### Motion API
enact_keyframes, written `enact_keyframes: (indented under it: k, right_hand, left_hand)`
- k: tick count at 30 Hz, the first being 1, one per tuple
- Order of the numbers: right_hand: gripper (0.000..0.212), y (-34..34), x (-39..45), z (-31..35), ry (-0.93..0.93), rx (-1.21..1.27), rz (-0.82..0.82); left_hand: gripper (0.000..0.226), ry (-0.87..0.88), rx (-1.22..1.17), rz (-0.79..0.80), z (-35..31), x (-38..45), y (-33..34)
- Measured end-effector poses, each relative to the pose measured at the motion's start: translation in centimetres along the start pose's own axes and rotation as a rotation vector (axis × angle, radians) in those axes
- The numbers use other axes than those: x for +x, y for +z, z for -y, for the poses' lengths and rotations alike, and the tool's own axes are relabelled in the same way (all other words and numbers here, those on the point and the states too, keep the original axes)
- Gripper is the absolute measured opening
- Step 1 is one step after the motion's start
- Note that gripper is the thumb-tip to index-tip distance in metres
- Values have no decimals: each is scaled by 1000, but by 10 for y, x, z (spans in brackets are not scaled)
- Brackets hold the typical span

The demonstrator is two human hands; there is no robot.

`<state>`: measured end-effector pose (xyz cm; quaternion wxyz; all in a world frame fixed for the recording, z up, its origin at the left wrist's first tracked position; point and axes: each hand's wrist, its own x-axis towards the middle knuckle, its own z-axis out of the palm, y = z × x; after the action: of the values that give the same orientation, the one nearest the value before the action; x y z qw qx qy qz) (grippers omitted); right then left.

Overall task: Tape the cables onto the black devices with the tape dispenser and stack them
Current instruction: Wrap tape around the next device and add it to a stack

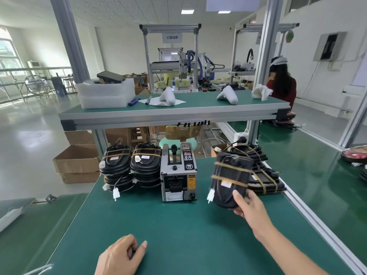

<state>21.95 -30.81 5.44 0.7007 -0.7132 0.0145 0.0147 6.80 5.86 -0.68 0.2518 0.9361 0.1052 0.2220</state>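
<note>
A taped black device (230,179) is being gripped by the right hand (248,207), best lowered squarely onto the stack (264,175), the left hand (119,257) being rested loosely curled.

Bright, even light from ceiling panels (187,12) plus daylight through the left windows (8,54), which blow out; glare sheens the polished floor (29,133), shadows soft and faint. Strong wide-angle bowing at edges, posts lean. Centre sharp, slight motion blur on the raised right hand (250,207).
</note>
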Motion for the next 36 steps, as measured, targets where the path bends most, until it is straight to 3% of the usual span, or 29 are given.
enact_keyframes:
  k: [3, 6, 9, 15, 19, 22, 25, 36]
  right_hand:
    - [20, 14, -15, 10, -89, -130, 212]
    - [19, 35, -33, 24, -171, -349, 376]
    - [32, 58, -45, 36, -272, -639, 458]
    - [40, 88, -54, 44, -339, -869, 550]
    - [38, 96, -52, 43, -435, -1000, 581]
    - [38, 101, -48, 40, -471, -1049, 608]
    - [39, 106, -45, 36, -491, -1075, 630]
    - [44, 109, -44, 35, -474, -1042, 705]
  left_hand:
    - [43, 22, -27, -21, -2, 1, -2]
    - [52, -44, -39, -2, -1, 1, -1]
    - [48, -122, -84, -4, 3, 1, -1]
    - [24, -112, -237, 23, 5, -1, -13]
    - [38, -88, -327, 22, 1, -5, -20]
    - [57, -67, -352, 58, 3, -3, -22]
    - [60, 9, -310, 101, 3, -5, -24]
    - [41, 161, -170, 202, 10, -8, -20]
